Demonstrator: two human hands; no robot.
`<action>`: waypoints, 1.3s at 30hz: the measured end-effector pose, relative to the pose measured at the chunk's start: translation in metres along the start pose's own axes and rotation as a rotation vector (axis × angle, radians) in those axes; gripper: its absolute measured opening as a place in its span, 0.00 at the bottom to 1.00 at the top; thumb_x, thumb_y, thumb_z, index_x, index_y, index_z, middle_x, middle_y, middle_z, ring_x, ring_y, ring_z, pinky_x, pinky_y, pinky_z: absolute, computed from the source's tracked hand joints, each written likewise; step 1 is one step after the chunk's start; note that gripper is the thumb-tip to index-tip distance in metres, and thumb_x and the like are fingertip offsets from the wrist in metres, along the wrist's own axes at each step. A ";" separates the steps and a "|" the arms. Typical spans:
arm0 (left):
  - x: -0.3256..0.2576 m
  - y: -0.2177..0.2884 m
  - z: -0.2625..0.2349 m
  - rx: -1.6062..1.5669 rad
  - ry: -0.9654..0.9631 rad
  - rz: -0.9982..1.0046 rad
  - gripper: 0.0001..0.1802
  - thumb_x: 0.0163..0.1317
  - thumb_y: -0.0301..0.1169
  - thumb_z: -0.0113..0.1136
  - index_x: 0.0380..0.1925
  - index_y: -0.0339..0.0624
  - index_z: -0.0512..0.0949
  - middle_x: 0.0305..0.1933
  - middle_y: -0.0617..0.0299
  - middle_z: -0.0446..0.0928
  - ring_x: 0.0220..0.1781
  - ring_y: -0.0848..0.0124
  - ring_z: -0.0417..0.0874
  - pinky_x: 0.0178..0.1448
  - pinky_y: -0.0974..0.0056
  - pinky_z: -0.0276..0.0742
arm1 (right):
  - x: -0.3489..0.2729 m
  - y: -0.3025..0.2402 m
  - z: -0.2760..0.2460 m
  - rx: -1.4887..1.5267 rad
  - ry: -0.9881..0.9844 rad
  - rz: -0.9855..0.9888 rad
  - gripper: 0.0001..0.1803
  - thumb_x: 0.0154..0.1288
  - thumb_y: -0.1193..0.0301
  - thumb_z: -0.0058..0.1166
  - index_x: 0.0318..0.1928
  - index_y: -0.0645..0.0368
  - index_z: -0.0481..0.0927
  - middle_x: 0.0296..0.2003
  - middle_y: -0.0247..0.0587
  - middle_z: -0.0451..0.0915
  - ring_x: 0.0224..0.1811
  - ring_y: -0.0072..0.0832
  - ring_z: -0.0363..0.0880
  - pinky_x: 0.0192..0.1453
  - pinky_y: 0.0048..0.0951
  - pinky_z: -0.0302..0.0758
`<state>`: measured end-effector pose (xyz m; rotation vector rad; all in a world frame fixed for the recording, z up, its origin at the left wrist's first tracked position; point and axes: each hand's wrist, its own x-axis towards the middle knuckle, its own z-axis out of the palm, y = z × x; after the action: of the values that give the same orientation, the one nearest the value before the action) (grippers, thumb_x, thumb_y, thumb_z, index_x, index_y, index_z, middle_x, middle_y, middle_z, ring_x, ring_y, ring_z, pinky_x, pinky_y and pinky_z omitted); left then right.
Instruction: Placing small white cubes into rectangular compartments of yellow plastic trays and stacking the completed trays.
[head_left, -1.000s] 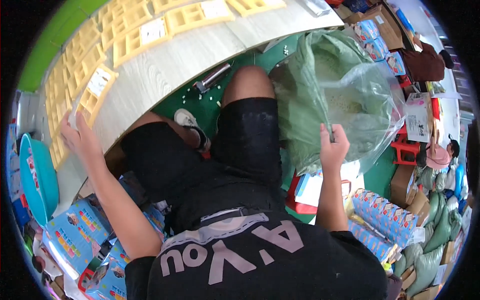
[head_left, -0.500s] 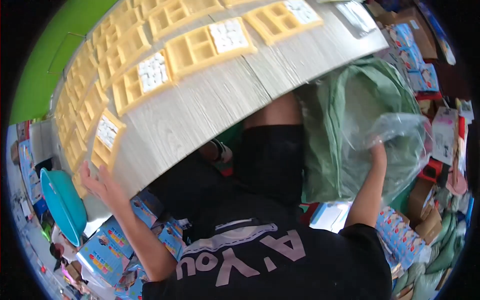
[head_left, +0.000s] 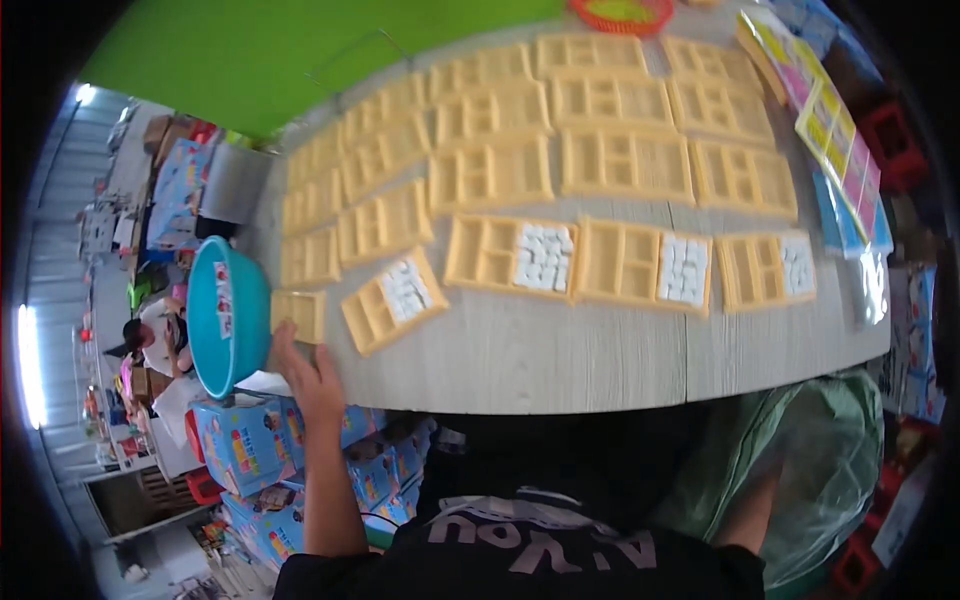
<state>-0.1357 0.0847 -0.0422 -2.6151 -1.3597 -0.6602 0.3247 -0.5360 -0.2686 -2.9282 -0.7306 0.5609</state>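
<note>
My left hand (head_left: 312, 375) is at the table's left front edge, fingers stretched and apart, their tips at a yellow compartment tray (head_left: 310, 312). Beside it lies another yellow tray (head_left: 372, 316), slightly turned, with small white pieces (head_left: 408, 290) in one compartment. Three more front-row trays hold similar white pieces (head_left: 545, 256) in one section each. My right forearm (head_left: 757, 508) reaches down into a green woven bag (head_left: 735, 465) with a clear plastic liner (head_left: 830, 470). The bag hides my right hand, so its fingers do not show.
Rows of yellow trays (head_left: 490, 172) without white pieces cover the back of the grey table (head_left: 560, 370). A turquoise basin (head_left: 232, 318) stands at the left edge. Blue printed boxes (head_left: 245, 445) are stacked below. A red basket (head_left: 625, 15) and colourful printed sheets (head_left: 835, 140) lie at the far side.
My view has swung up and left, showing more of the table. My right hand has sunk out of sight into the bag. My left hand stays by the tray at the corner.
</note>
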 end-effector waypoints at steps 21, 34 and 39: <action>-0.016 0.012 -0.016 -0.153 -0.028 -0.084 0.34 0.62 0.32 0.62 0.67 0.36 0.65 0.68 0.42 0.68 0.71 0.42 0.67 0.76 0.42 0.56 | -0.073 0.052 0.083 -0.074 0.168 0.519 0.21 0.76 0.59 0.43 0.52 0.60 0.83 0.50 0.59 0.84 0.53 0.57 0.83 0.60 0.51 0.79; -0.070 0.048 -0.060 -0.073 -0.152 0.042 0.29 0.63 0.29 0.59 0.66 0.39 0.69 0.71 0.47 0.67 0.73 0.44 0.65 0.76 0.43 0.56 | -0.103 0.016 0.040 0.088 0.144 0.501 0.11 0.68 0.73 0.50 0.47 0.62 0.81 0.47 0.61 0.83 0.52 0.59 0.83 0.54 0.55 0.80; -0.075 0.042 -0.057 -0.072 -0.101 0.087 0.28 0.61 0.22 0.58 0.63 0.39 0.72 0.71 0.46 0.67 0.73 0.45 0.65 0.75 0.43 0.61 | -0.109 0.004 0.033 0.163 0.237 0.468 0.12 0.70 0.72 0.47 0.47 0.64 0.80 0.46 0.62 0.84 0.52 0.61 0.83 0.54 0.56 0.79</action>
<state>-0.1576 -0.0134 -0.0196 -2.7822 -1.2616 -0.5830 0.2249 -0.5913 -0.2636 -2.9342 0.0299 0.2714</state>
